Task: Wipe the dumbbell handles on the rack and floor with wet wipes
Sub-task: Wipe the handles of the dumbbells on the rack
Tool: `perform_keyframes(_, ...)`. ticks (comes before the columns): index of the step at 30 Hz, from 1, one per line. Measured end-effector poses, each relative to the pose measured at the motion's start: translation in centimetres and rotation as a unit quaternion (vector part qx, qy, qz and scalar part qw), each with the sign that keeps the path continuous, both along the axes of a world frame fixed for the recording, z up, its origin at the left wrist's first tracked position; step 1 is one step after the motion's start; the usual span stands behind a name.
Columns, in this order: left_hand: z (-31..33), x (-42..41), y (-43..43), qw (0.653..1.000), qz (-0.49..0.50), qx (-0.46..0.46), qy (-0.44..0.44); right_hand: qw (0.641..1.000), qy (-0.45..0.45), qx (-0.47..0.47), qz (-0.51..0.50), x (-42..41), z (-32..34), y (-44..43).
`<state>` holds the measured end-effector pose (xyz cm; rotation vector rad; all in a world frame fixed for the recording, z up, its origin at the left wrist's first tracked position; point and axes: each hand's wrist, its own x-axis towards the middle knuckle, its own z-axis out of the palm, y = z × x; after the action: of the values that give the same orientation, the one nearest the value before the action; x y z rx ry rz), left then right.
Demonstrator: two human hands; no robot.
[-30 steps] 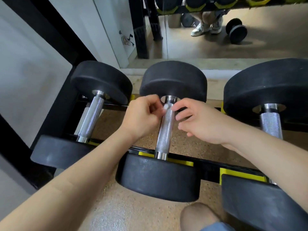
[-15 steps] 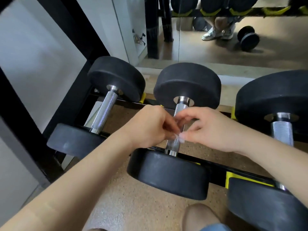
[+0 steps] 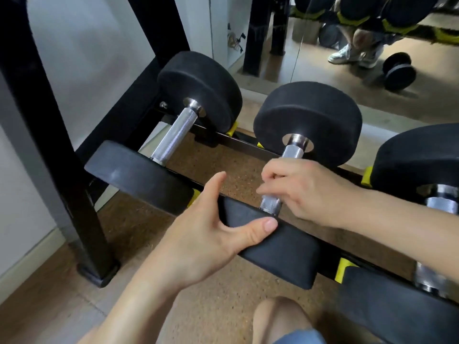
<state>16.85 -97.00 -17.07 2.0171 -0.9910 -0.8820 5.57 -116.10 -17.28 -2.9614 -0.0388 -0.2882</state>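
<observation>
Three black-headed dumbbells lie across the lowest rack rails. My right hand point(image 3: 305, 192) curls round the knurled steel handle point(image 3: 269, 204) of the middle dumbbell point(image 3: 308, 112), covering its mid part. No wipe shows plainly under the fingers. My left hand point(image 3: 206, 232) grips the near head point(image 3: 280, 252) of that dumbbell, thumb on top and fingers over its far edge. The left dumbbell's handle point(image 3: 173, 135) is bare. At the right edge, the right dumbbell's handle point(image 3: 442, 202) is partly hidden by my right forearm.
The black rack post point(image 3: 49, 145) stands close on the left, its foot on the wood floor. The rails carry yellow pads point(image 3: 344, 266). A wall mirror behind reflects a dumbbell on the floor point(image 3: 400, 70) and shoes. My knee point(image 3: 280, 316) is at the bottom.
My left hand has left the middle handle and taken hold of the dumbbell's near head. My right hand stays on the handle, lower down it. The view has swung left and closer.
</observation>
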Motion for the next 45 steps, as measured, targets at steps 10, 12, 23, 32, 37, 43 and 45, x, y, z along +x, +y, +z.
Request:
perform_keyframes(10, 0.5, -0.5, 0.0, 0.998, 0.046, 0.011, -0.040, 0.999, -0.042, 0.014, -0.005, 0.8, 0.6, -1.2)
perform_keyframes(12, 0.4, -0.5, 0.1, 0.998, 0.049, 0.011, -0.039, 0.996, -0.070, 0.016, -0.053, 1.0, 0.8, -1.9)
perform_keyframes(23, 0.2, -0.5, 0.2, 0.997, 0.027, 0.000, -0.072, 0.999, -0.035, -0.018, 0.024, 0.2, -0.6, 0.6)
perform_keyframes(32, 0.6, -0.8, -1.0, 0.965, -0.080, -0.120, -0.219, 0.992, -0.093, -0.081, 0.013, -0.3, -1.4, -0.5)
perform_keyframes(37, 1.8, 0.1, -3.3, 0.956, -0.156, -0.102, -0.226, 0.978, -0.141, -0.136, -0.075, 0.4, -0.6, -2.7)
perform_keyframes(43, 2.5, 0.8, -8.1, 0.958, -0.157, -0.070, -0.231, 0.972, -0.159, -0.105, -0.135, -0.5, -0.4, -2.8)
perform_keyframes(45, 2.3, 1.2, -10.1, 0.953, -0.151, -0.090, -0.245, 0.966, -0.171, -0.032, -0.192, -0.8, -0.7, -2.6)
